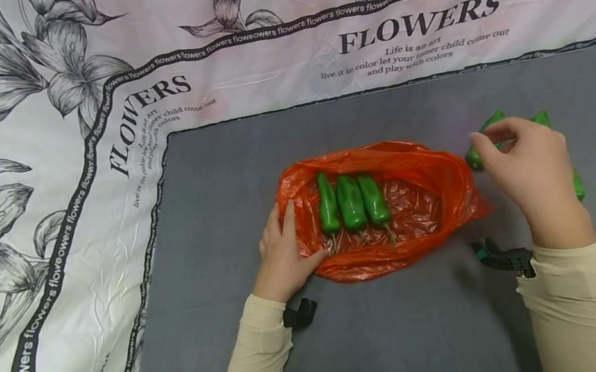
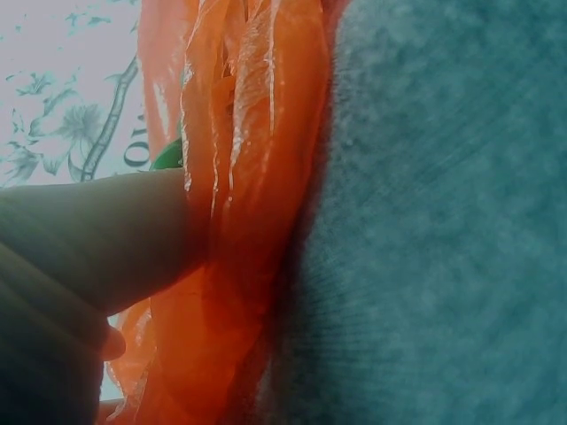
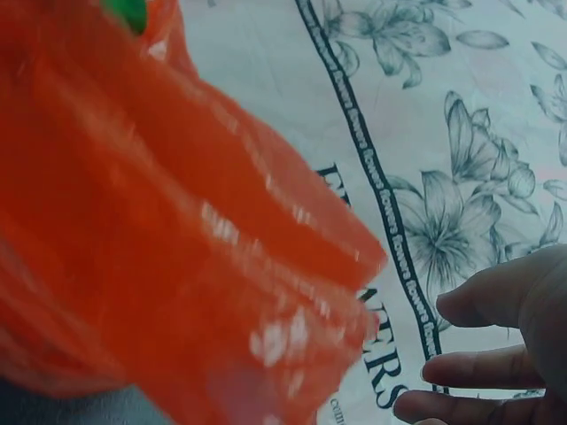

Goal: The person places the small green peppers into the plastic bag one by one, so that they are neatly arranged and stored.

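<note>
A red-orange plastic bag (image 1: pixel 391 259) lies with its mouth spread, and three green peppers (image 1: pixel 351 202) sit side by side in its left half, stems toward me. My left hand (image 1: pixel 284 256) rests at the bag's left rim, fingers spread; in the left wrist view its thumb (image 2: pixel 106 235) reaches behind the orange film. To the right of the bag, my right hand (image 1: pixel 533 175) is raised, its thumb and fingertips apart with nothing between them. More green peppers (image 1: pixel 579 185) lie beyond and under it, partly hidden, so their number is unclear.
A grey mat (image 1: pixel 381 342) covers the work surface. Behind and to the left is a white cloth (image 1: pixel 269 80) with black flower prints and lettering. Dark wrist straps (image 1: pixel 302 313) sit at both sleeve cuffs.
</note>
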### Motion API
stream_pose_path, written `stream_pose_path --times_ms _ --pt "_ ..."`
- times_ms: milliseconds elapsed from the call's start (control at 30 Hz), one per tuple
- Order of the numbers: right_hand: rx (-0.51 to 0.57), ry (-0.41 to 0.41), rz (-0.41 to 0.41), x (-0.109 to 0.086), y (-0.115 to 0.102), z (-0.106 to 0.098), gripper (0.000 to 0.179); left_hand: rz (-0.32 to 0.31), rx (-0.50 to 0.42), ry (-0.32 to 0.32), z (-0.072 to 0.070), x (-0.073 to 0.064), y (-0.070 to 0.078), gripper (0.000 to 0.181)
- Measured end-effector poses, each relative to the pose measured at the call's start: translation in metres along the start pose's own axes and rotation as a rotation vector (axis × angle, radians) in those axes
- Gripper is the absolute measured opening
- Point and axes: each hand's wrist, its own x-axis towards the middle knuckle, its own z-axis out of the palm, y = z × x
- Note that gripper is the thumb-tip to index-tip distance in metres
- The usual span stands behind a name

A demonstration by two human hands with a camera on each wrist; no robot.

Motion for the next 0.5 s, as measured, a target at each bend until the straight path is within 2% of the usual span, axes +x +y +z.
stream_pose_path --times_ms 300,500 --pt "-0.020 -0.015 0.044 0.001 0.021 -0.004 0.049 -0.014 -0.001 -0.014 -0.001 0.000 0.000 0.114" --pt "-0.056 -0.034 0.062 0.001 0.034 -0.007 0.051 0.002 -0.005 -0.006 -0.001 0.000 0.001 0.114"
